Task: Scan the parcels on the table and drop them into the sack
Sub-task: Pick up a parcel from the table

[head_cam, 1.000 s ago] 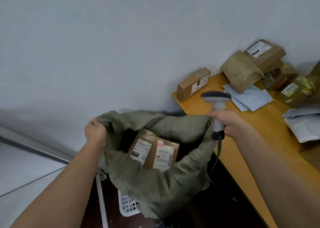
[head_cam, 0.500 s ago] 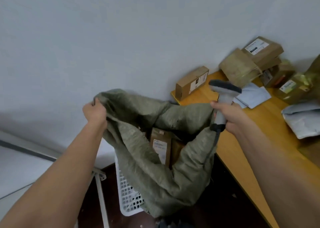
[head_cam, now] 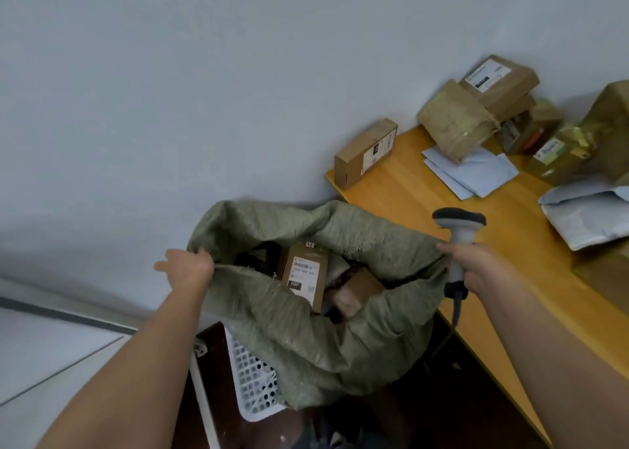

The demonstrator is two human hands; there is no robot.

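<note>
A green woven sack [head_cam: 306, 339] hangs open beside the wooden table [head_cam: 418, 207]. My left hand [head_cam: 189, 268] grips the sack's left rim. My right hand [head_cam: 476, 264] holds a grey barcode scanner [head_cam: 457, 225] upright and also pinches the sack's right rim. Inside the sack a brown box with a white label [head_cam: 304, 273] stands on end among other parcels. On the table lie a small brown box [head_cam: 366, 152] at the corner, a stack of brown parcels [head_cam: 476, 108], blue envelopes [head_cam: 476, 172] and a grey mailer bag [head_cam: 589, 217].
A white perforated plastic basket [head_cam: 253, 377] sits under the sack on the dark floor. A white frame leg [head_cam: 202, 397] runs beside it. The grey wall stands directly behind the sack and table. The scanner's cable [head_cam: 454, 315] hangs down past the table edge.
The sack's mouth has been pulled wider and its parcels have shifted; the labelled box now stands more upright. My right hand with the scanner has moved slightly right and down.
</note>
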